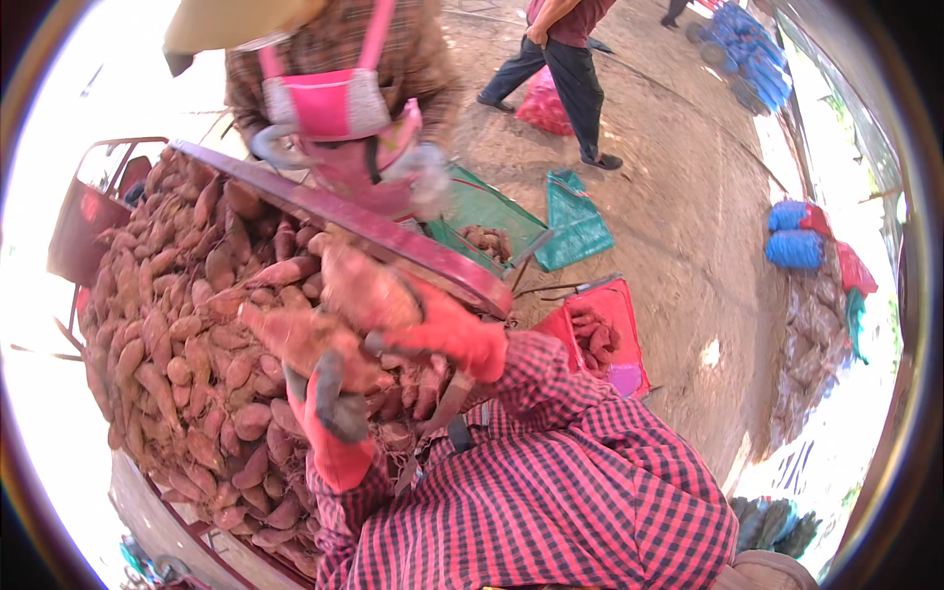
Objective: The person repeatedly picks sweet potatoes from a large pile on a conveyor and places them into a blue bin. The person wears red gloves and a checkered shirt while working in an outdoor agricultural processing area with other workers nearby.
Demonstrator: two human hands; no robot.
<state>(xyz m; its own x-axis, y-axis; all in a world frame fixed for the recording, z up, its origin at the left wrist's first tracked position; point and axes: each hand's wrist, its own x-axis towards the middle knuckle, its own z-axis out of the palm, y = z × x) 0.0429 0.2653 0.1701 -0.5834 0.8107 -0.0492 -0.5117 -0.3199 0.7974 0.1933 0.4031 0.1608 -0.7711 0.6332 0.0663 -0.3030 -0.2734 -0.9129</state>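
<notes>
Above a large heap of sweet potatoes (187, 354), my gloved hands each hold a big sweet potato. My left hand (336, 423), in a red glove with grey fingertips, is closed round a long sweet potato (305, 339). Just beyond it, my right hand (447, 332), gloved alike and slightly blurred, grips a thick, rounded sweet potato (366, 287). The two roots overlap in view; whether they touch I cannot tell. The heap fills a cart bed with a dark red side board (393, 251) past my hands.
Across the board stands a person (334, 108) in a pink apron, hands blurred. A green mesh bag (487, 211) and a red bag (629, 320), both with sweet potatoes, stand to the right. Another person (570, 79) walks beside a filled pink sack (544, 103). Blue bundles (795, 236) lie far right.
</notes>
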